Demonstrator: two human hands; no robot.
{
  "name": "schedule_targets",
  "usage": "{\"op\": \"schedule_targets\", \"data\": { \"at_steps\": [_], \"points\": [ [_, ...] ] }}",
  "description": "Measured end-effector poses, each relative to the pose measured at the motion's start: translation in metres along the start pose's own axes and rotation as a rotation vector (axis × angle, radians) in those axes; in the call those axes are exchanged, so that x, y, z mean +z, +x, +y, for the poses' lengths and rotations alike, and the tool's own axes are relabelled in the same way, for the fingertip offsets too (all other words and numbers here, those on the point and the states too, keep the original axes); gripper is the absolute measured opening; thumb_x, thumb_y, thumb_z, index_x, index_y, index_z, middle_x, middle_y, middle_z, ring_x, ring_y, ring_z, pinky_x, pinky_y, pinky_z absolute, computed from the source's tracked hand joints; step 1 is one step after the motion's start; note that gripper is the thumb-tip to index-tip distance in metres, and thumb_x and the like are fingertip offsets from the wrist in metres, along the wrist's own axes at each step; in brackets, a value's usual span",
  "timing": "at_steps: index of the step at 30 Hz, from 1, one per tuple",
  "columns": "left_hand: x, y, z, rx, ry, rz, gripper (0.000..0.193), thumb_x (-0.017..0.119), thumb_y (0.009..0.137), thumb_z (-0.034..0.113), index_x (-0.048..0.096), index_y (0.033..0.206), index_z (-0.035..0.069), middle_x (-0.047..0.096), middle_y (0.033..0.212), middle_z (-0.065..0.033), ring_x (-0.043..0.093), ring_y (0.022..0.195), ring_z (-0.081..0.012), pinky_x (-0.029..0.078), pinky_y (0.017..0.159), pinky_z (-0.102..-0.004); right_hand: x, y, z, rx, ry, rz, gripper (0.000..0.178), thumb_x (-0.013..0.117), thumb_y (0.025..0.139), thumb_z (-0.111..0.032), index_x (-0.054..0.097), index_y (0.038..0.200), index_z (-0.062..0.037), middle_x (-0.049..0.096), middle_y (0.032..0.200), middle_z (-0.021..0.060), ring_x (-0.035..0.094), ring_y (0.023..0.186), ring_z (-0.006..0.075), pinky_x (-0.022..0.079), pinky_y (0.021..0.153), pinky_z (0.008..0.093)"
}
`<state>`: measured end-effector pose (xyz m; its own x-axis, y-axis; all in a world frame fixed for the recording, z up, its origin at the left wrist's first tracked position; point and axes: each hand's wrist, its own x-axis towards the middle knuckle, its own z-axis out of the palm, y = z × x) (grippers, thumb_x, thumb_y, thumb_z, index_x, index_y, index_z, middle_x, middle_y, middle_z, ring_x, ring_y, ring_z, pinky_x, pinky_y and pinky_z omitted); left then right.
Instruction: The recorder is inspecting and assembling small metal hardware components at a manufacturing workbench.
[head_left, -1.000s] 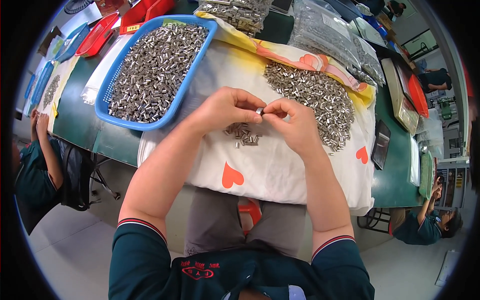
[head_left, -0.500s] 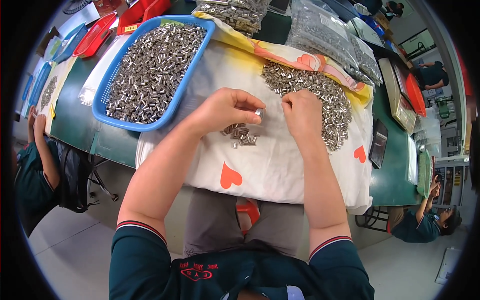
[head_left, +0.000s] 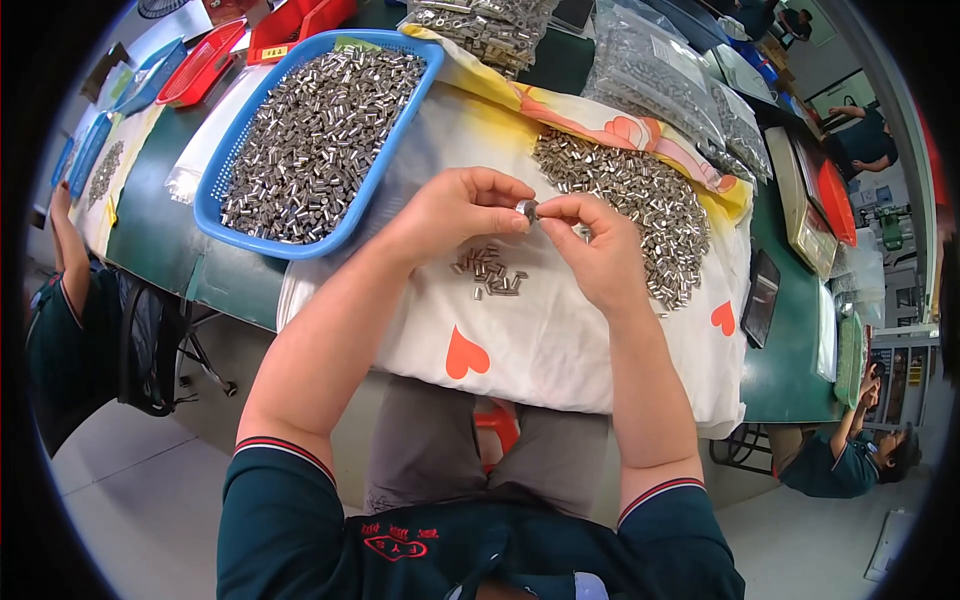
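Note:
My left hand (head_left: 462, 207) pinches a short, round metal piece (head_left: 526, 208), ring-like with a dark face, between thumb and fingers. My right hand (head_left: 598, 243) meets it from the right, thumb and forefinger closed at its face; whatever they hold is too small to make out. Below my left hand, a small group of shiny metal cylinders (head_left: 492, 272) lies on the white cloth (head_left: 540, 345). Beyond and beside my right hand spreads a large heap of similar small cylinders (head_left: 660, 215).
A blue plastic basket (head_left: 211, 205) full of small metal cylinders stands at the left. Clear bags of metal parts (head_left: 655, 75) lie at the back. A dark phone-like slab (head_left: 762, 297) rests on the green table (head_left: 795, 375) at right. Co-workers sit at both sides.
My right hand has moved left from the heap to meet the round metal piece in my left hand. The left hand has barely moved and still holds it.

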<state>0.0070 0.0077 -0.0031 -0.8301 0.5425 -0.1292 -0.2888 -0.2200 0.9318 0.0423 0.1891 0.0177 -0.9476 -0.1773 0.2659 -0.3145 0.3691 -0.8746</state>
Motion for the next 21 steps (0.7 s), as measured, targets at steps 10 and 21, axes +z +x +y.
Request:
{"op": "schedule_targets", "data": {
  "at_steps": [10, 21],
  "points": [
    [-0.001, 0.002, -0.006, -0.007, 0.08, 0.016, 0.029, 0.062, 0.075, -0.001, 0.055, 0.104, -0.004, 0.061, 0.09, -0.0072, 0.059, 0.081, -0.0111, 0.048, 0.074, -0.0228, 0.009, -0.004, -0.005, -0.143, -0.32, 0.042, 0.006, 0.061, 0.071, -0.004, 0.06, 0.077, -0.0032, 0.06, 0.076, 0.0082, 0.056, 0.073, 0.0214, 0.045, 0.065, 0.03],
    [0.0, 0.0, -0.004, -0.031, 0.132, 0.008, 0.028, 0.062, 0.075, -0.002, 0.057, 0.102, -0.004, 0.062, 0.09, -0.0075, 0.059, 0.08, -0.011, 0.048, 0.074, -0.0228, -0.001, -0.004, -0.004, -0.025, -0.184, -0.048, 0.008, 0.061, 0.072, -0.005, 0.061, 0.08, -0.0029, 0.062, 0.077, 0.0077, 0.058, 0.07, 0.018, 0.045, 0.063, 0.0276]
  ]
}}
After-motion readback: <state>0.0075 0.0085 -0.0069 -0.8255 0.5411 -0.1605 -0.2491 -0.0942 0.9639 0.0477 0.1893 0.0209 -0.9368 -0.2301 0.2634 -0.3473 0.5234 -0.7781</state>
